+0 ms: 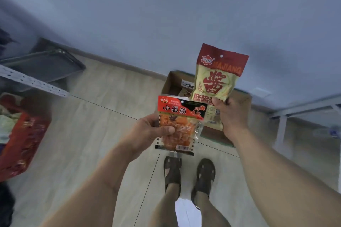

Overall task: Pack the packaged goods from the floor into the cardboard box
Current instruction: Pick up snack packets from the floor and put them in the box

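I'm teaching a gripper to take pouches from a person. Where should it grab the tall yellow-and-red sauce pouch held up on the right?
Probably the flat red top band of the sauce pouch, coming from above. The pouch stands nearly upright, the right hand pinches only its bottom edge, and the top seam is free, thin and flat, while the middle looks fuller.

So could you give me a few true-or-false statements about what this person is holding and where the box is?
1. The left hand holds a red and orange snack packet. True.
2. The right hand is empty. False: it grips a red and yellow sauce pouch by its lower edge.
3. The cardboard box sits on the floor by the wall, ahead of the feet. True.
4. The box is closed. False: it is open, with packets inside.
5. The person wears sandals. True.
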